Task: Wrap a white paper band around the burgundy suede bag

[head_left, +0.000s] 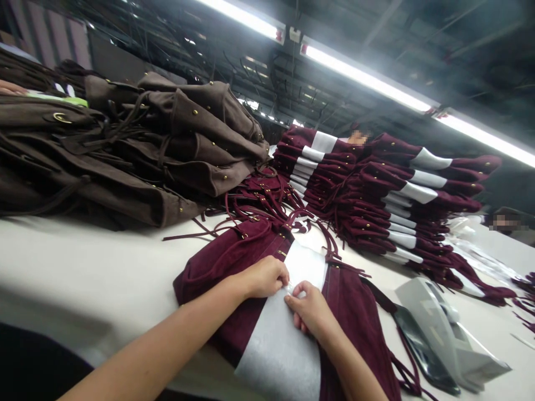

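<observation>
A burgundy suede handbag lies on the table in front of me, its handles and thin straps toward the far side. Around its middle runs a wide band of pale grey-white paper. Over the band, my left hand is closed with its fingertips pinched together. Close beside it, my right hand pinches too, thumb against forefinger. Between the two sets of fingertips shows a tiny clear or whitish piece, too small to name; it may be tape.
Brown handbags are piled at the left. Burgundy bags with paper bands stand in tall stacks at the back right. A grey tape dispenser sits on the white table at the right. Another person's hand shows at the far left.
</observation>
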`<state>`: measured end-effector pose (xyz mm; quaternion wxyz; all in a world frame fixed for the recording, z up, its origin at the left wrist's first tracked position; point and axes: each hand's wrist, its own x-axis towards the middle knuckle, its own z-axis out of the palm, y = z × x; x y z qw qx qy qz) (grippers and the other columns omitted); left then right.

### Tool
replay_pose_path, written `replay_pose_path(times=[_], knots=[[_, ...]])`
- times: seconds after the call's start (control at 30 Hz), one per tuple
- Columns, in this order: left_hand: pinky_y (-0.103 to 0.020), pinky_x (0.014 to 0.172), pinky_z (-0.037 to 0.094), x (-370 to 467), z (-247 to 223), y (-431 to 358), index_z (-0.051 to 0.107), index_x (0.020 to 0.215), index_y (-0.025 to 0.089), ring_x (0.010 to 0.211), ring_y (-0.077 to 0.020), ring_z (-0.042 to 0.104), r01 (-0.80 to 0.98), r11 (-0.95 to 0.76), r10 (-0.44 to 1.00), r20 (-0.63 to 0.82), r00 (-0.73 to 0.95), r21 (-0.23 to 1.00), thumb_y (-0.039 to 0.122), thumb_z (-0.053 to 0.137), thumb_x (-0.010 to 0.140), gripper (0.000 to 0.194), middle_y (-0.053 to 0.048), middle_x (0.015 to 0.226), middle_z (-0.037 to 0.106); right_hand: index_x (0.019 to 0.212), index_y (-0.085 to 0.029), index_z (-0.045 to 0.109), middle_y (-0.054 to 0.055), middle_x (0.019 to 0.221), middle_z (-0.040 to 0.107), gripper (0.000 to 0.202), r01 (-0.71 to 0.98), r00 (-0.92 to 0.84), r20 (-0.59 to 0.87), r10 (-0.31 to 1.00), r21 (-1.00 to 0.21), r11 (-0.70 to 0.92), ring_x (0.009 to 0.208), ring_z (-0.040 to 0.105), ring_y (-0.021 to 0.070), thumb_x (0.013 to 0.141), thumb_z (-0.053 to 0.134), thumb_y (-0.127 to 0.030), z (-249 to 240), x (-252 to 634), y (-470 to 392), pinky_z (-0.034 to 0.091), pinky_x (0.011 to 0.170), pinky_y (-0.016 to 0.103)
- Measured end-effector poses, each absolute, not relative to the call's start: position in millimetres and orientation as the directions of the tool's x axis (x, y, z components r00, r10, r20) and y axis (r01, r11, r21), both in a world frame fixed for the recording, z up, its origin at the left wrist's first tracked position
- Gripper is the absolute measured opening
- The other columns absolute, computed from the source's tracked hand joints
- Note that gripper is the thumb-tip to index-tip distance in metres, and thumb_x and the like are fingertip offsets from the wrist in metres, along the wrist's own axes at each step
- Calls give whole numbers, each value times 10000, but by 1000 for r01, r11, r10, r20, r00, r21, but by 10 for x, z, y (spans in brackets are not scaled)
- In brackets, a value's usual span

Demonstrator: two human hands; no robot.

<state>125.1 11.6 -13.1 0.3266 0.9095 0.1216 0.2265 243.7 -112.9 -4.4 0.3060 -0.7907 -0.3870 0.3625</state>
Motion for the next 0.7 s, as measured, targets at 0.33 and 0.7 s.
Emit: replay_pose_path(times=[0.33, 0.7], knots=[[-211, 828, 505, 1253, -158, 139, 767, 807, 172, 856, -159, 691, 57, -736, 379, 340, 861, 675, -20, 556, 667, 319, -27, 907, 753, 1209, -213, 601, 72, 1200, 651, 341, 861, 279, 282, 918, -497, -108, 1134, 588, 226, 910, 444, -261, -26, 2397, -1462, 442, 984, 337], [-262, 896, 495, 1186, -67, 83, 740, 822, 197, 925, -160, 666, 40, -779, 329, 353, 876, 626, 131, 558, 797, 195, -23, 984, 732, 1426, -92, 420, 109, 1441, 466, 473, 929, 350, 206, 914, -200, -310, 1407, 301, 300, 993, 288, -231, 54, 2568, -1323, 204, 1151, 568]])
